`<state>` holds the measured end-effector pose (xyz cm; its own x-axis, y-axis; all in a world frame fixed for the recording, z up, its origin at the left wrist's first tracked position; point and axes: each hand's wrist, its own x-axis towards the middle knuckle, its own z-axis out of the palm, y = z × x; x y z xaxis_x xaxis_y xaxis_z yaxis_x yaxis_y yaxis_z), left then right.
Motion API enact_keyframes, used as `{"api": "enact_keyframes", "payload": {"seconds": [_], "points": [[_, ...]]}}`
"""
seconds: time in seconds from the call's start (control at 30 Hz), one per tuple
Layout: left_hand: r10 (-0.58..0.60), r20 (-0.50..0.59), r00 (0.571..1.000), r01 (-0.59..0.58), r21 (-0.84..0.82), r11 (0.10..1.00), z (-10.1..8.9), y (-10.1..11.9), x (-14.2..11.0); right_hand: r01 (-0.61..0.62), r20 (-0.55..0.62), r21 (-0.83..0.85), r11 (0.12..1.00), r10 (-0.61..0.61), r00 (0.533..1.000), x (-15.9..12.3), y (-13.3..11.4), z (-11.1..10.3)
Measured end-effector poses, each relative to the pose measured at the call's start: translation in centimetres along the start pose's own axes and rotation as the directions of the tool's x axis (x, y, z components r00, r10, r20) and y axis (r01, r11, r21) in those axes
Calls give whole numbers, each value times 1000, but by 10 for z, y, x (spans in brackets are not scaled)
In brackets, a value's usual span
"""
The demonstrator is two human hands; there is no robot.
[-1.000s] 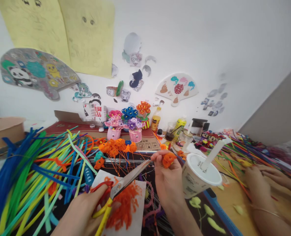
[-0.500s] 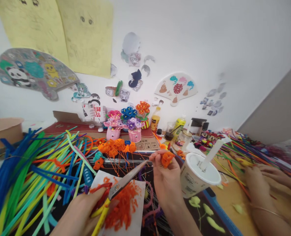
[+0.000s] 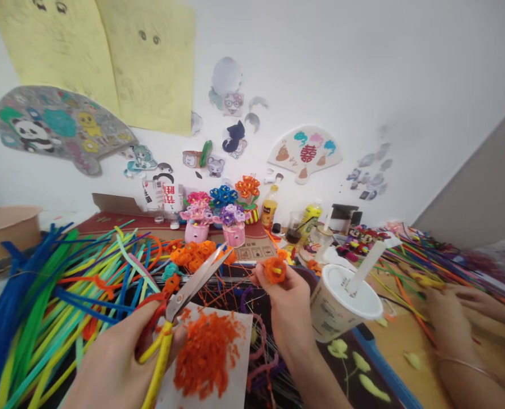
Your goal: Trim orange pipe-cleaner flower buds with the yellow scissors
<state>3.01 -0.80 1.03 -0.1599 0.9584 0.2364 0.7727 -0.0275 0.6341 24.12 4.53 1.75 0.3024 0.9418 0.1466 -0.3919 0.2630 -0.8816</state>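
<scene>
My left hand [image 3: 116,363] grips scissors [image 3: 184,298] with red and yellow handles, the blades pointing up and right toward a bunch of orange pipe-cleaner flowers [image 3: 195,254]. My right hand [image 3: 288,304] pinches a small orange pipe-cleaner flower [image 3: 275,268] between its fingertips. Between my hands lies a white sheet of paper [image 3: 235,375] with a heap of orange fuzz trimmings [image 3: 205,352] on it.
A white lidded cup [image 3: 341,307] with a straw stands just right of my right hand. Coloured pipe cleaners [image 3: 56,289] are piled at left. Another person's hands [image 3: 456,318] rest at right. Potted pipe-cleaner flowers [image 3: 218,218] and bottles [image 3: 270,207] stand along the wall.
My left hand has swung the scissors up and to the left, away from the right hand. My right hand has shifted slightly left with the orange flower.
</scene>
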Motion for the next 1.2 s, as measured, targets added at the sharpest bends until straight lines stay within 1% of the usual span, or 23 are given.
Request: {"api": "enact_keyframes", "payload": {"seconds": [0.13,0.23,0.33,0.37,0.43,0.53,0.63,0.7,0.8,0.9,1.0,1.1,1.17,1.2], "points": [[23,33,999,-29,187,982,-2,3,-3,1,-29,-8,1000,-2,1000,-1,-2,1],[69,9,998,-69,259,964,-3,10,-7,-2,-56,-29,1000,0,998,-2,-4,2],[72,-18,997,-60,367,928,-2,14,-10,-27,-62,-45,999,24,998,-2,-5,1],[72,-17,997,-59,411,910,-2,14,-10,-33,-56,-49,998,30,998,-1,-5,1],[70,23,997,-72,479,875,-1,9,-10,-39,-33,-58,998,38,999,-1,-4,0],[72,97,993,-112,526,843,1,0,-8,-60,9,-64,996,61,998,-1,-3,-1],[80,109,991,-128,557,821,2,-4,-7,-87,34,-79,993,90,995,-1,-3,-1],[61,106,993,-110,556,824,1,-3,-6,-89,43,-93,992,93,995,-1,-4,0],[46,102,994,-91,494,865,-2,0,-3,-61,55,-105,993,67,996,-2,-7,-1],[26,151,988,-84,394,915,-5,-1,1,-12,76,-117,993,21,997,-2,-10,-1],[10,181,983,-74,348,935,-7,-4,2,18,102,-137,990,-4,995,-2,-11,-2],[3,215,977,-72,313,947,-7,-3,1,22,124,-141,990,-4,992,-2,-10,-3],[12,242,970,-77,261,962,-6,0,0,9,132,-122,992,8,991,-2,-8,-3],[29,221,975,-81,226,971,-6,1,0,-3,136,-103,995,17,991,-2,-7,-3]]}}
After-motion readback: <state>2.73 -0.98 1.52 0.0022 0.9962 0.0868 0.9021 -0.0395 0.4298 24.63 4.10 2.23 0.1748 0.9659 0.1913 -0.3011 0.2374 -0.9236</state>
